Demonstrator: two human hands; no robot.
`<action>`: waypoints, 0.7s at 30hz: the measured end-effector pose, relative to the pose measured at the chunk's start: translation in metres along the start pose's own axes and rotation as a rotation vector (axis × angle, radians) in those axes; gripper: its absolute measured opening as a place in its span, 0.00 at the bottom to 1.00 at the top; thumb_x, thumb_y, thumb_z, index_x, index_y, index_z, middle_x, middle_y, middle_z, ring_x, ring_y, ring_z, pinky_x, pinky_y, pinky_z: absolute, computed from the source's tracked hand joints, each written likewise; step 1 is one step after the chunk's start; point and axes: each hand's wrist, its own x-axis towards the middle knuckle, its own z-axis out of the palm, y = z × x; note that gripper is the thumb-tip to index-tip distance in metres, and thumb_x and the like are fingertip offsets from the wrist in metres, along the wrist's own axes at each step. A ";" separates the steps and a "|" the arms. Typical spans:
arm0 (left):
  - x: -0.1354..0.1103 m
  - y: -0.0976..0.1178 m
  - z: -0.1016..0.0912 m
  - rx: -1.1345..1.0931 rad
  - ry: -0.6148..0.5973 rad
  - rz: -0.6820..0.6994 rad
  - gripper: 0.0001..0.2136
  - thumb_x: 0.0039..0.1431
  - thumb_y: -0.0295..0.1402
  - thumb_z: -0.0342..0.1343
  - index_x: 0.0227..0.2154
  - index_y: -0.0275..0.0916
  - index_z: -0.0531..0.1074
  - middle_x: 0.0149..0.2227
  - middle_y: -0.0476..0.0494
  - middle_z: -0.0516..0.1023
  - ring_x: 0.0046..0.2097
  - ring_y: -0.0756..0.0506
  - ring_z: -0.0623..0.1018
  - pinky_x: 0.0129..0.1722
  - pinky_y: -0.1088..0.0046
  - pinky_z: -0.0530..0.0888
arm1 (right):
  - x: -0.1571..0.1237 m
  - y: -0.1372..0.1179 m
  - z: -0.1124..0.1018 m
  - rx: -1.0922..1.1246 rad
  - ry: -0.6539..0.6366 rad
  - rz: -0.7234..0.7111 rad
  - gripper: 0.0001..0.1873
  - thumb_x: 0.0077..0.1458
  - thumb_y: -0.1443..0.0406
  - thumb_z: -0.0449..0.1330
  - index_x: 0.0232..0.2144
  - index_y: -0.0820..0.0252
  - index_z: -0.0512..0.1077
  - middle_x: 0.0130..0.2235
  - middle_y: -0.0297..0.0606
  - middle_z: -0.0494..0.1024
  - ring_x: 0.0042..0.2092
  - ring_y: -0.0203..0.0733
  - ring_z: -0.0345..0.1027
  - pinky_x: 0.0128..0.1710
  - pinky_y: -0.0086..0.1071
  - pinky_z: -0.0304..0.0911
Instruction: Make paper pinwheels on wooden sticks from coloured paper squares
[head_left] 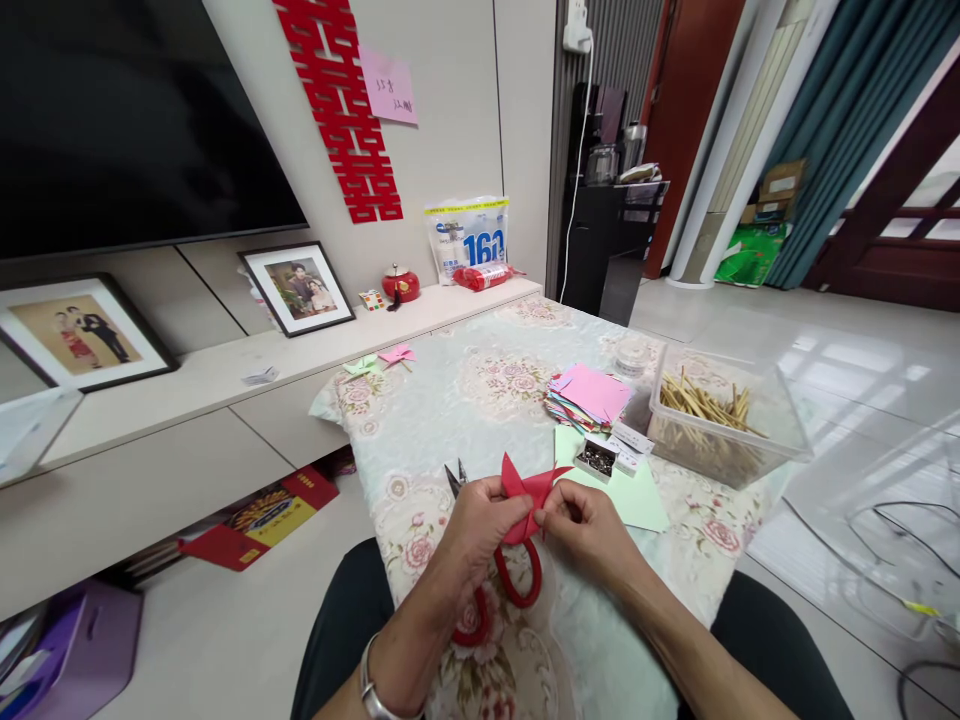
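Note:
A red paper pinwheel point(516, 482) with pointed, folded corners is held up between my two hands over the table. My left hand point(480, 525) is closed on its left side, thumb pressed on the front near the middle. The fingertips of my right hand point(585, 515) pinch at the pinwheel's right side; anything small between them is hidden. Beneath my hands lie scissors with red handles point(519, 590), blades apart and pointing away, partly covered by my left hand. Just beyond my right hand, a small box of metal pins point(598, 457) sits on light green paper point(637, 500).
A stack of coloured paper squares point(592, 395) and a clear plastic box of thin wooden sticks point(712, 440) stand at the right. Finished-looking green point(362, 366) and pink pinwheels point(397, 355) lie at the far left corner of the flowered tablecloth point(465, 420).

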 end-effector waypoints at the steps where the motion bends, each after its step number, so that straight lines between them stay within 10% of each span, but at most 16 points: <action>1: 0.000 0.000 0.000 0.006 0.004 0.001 0.08 0.38 0.33 0.66 0.22 0.34 0.77 0.20 0.48 0.74 0.25 0.47 0.74 0.25 0.74 0.68 | 0.000 0.000 0.000 -0.001 0.001 0.004 0.11 0.50 0.60 0.60 0.20 0.58 0.65 0.20 0.28 0.62 0.24 0.33 0.50 0.24 0.30 0.45; 17: 0.001 -0.003 -0.001 0.067 0.009 0.005 0.07 0.41 0.33 0.63 0.23 0.33 0.77 0.19 0.48 0.74 0.24 0.48 0.72 0.24 0.75 0.66 | -0.001 -0.003 -0.001 0.091 -0.040 0.018 0.17 0.50 0.55 0.64 0.20 0.59 0.66 0.20 0.27 0.61 0.23 0.33 0.48 0.24 0.30 0.44; 21: -0.002 0.008 -0.010 0.099 -0.031 -0.050 0.07 0.42 0.34 0.61 0.23 0.34 0.76 0.19 0.48 0.74 0.22 0.49 0.71 0.23 0.75 0.64 | -0.005 -0.009 -0.012 0.187 0.114 -0.128 0.16 0.55 0.53 0.63 0.25 0.59 0.70 0.22 0.28 0.64 0.25 0.34 0.53 0.25 0.30 0.49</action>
